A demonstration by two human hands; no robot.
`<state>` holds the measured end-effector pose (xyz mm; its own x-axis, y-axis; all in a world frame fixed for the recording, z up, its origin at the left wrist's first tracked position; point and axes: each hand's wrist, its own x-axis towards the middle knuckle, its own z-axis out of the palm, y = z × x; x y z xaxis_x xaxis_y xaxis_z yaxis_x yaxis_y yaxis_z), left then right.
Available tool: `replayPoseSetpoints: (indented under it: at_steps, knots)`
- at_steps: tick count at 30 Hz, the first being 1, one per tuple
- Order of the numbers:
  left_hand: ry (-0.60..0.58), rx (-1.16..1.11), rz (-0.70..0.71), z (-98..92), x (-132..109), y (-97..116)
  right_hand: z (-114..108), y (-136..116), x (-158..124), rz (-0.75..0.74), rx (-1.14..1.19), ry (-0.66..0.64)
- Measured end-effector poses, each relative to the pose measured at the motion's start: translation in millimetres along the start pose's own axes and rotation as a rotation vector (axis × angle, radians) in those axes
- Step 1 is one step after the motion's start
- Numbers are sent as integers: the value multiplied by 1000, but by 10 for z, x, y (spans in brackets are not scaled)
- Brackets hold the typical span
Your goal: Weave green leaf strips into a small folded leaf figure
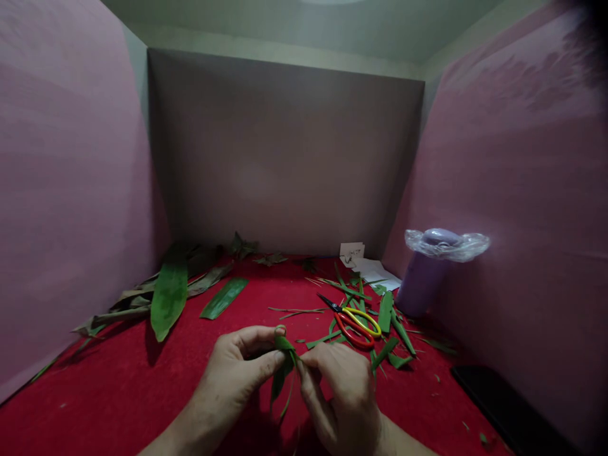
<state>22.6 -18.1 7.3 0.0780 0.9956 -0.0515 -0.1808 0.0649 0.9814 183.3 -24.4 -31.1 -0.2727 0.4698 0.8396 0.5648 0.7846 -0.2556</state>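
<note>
Both my hands meet low in the middle of the view over the red cloth (133, 380). My left hand (237, 367) pinches the top of a folded green leaf strip (284, 361) between thumb and fingers. My right hand (339, 392) is closed on the same strip from the right, its fingers curled round the lower part. Loose ends of the strip hang down between the two hands. Just beyond my right hand lie scissors (356, 323) with one red and one yellow handle, shut, on the cloth.
A large green leaf (168, 297) and dried leaves (128, 301) lie at the left. Cut green strips (387, 316) scatter around the scissors. A purple cylinder with a clear plastic top (427, 266) stands right, white papers (368, 266) behind. A black flat object (503, 405) lies at the right edge. Pink walls enclose the space.
</note>
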Motion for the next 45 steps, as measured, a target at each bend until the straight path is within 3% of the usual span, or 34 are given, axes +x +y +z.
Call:
replayPoseSetpoints:
  at_steps: [7,14,22,25,33,45]
  knots:
    - [43,-33,-16,3,-4,-20,-23,-3,30,22,-7,25]
    - [-80,-89,-87,-32,-5,-3,2,13,24,254,140,10]
    - [-130,-28,-90,-59,31,-14,17,13,6,296,187,-11]
    - [-102,-9,-74,-52,33,-5,25,37,-11,266,155,-28]
    - [-75,-4,-65,-46,45,-5,-78,-84,78,29,-85,97]
    - [-84,44,-35,-43,34,-42,-12,-66,87,30,-125,144]
